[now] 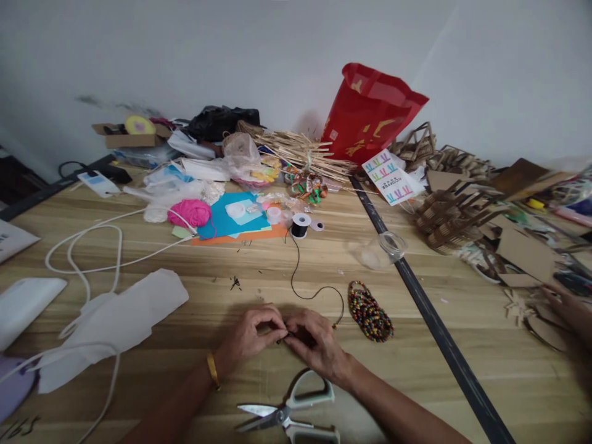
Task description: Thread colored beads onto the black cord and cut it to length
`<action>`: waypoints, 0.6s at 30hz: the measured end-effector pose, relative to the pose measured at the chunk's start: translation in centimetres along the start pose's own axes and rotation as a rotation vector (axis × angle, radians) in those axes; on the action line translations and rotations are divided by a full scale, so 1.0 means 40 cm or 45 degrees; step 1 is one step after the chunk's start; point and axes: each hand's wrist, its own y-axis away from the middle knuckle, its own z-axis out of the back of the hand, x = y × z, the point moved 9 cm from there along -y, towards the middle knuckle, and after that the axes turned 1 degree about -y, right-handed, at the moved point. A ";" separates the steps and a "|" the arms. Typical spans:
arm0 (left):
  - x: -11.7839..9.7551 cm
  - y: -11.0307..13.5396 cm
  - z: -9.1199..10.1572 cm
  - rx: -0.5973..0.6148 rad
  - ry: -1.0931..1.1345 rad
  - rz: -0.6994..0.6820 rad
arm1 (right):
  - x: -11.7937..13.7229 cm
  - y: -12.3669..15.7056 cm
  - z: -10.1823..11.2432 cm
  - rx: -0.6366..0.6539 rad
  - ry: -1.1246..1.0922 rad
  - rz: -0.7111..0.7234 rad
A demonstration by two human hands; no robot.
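Both hands pinched on a black cord at the near edge of the tabletop

I see the left hand [252, 333] and right hand [314, 345] meeting fingertip to fingertip. Their fingers are curled narrow and nipped on the end of the black cord [292, 274], with nothing else in either palm. The cord is thin and slack. It leaves the hands at about 2 o'clock, loops back, and climbs to its spool [300, 224] at 12 o'clock, well apart from them. A mat of multicoloured beads [370, 311] lies just beside the right hand at 2 o'clock. Grey-handled scissors [289, 414] lie open at 6 o'clock, near both wrists.
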 end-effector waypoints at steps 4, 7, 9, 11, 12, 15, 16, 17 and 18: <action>-0.006 0.000 0.001 -0.006 0.014 -0.018 | 0.005 -0.001 0.000 0.011 0.024 -0.003; -0.007 0.001 0.003 -0.008 0.017 -0.017 | 0.007 -0.002 0.004 0.013 0.000 -0.014; -0.006 0.001 0.004 -0.012 0.020 -0.018 | 0.005 -0.003 0.009 -0.010 -0.043 -0.032; -0.002 0.002 0.004 -0.013 0.020 -0.022 | 0.001 -0.003 0.011 -0.022 -0.082 -0.058; 0.000 0.002 0.004 -0.015 0.020 -0.027 | 0.000 -0.003 0.011 -0.022 -0.098 -0.072; 0.005 0.002 0.005 -0.016 0.028 -0.038 | -0.004 -0.002 0.011 -0.021 -0.119 -0.100; 0.008 0.002 0.007 -0.018 0.035 -0.031 | -0.005 -0.002 0.013 -0.025 -0.120 -0.105; 0.012 0.001 0.010 -0.019 0.051 -0.014 | -0.006 -0.002 0.015 -0.033 -0.119 -0.108; 0.017 0.001 0.012 -0.017 0.073 0.014 | -0.007 -0.002 0.018 -0.042 -0.119 -0.112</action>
